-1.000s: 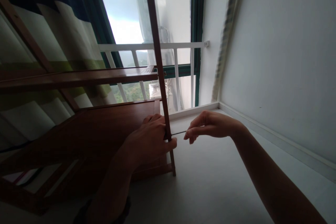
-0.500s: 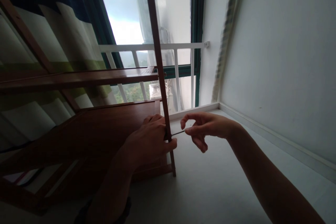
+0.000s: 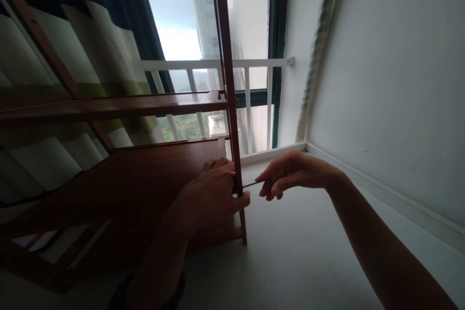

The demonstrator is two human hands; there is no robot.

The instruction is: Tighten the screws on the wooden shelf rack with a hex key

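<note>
A brown wooden shelf unit (image 3: 145, 174) stands in front of me on a pale floor. My left hand (image 3: 214, 196) is wrapped round its thin front upright post (image 3: 232, 121), low down. My right hand (image 3: 290, 174) is just right of the post, fingers pinched on a thin metal rod-like tool (image 3: 252, 184) whose tip meets the post at my left hand. What the tool's tip enters is hidden by my fingers.
A window with a white railing (image 3: 218, 65) and a dark green frame is behind the shelf. Striped curtains (image 3: 72, 58) hang at the left. A white wall (image 3: 392, 82) with a skirting board runs along the right. A rolled bundle (image 3: 316, 53) leans in the corner.
My right hand's fingers opened off the tool half a second ago and have closed on it again. The view has shifted slightly, so the post appears further right. My left hand keeps its grip.
</note>
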